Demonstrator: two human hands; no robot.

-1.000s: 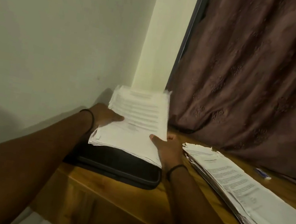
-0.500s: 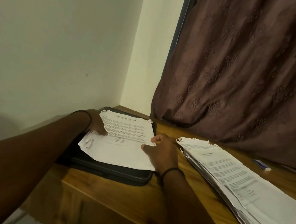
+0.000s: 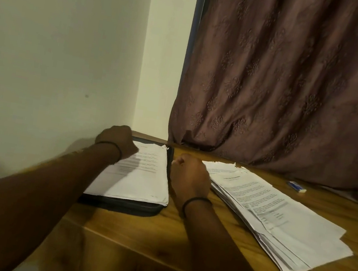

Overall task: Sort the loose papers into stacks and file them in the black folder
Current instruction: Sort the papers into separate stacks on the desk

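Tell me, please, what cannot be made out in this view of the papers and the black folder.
Head view:
- Left hand: fingers hidden behind its own back; grip unclear.
- Right hand: curled fingers face away; contents unclear.
- Black flat folder: inside covered by the white paper stack.
- Loose white paper pile: print too small and dim.
- Small blue-and-white object: too small to identify.
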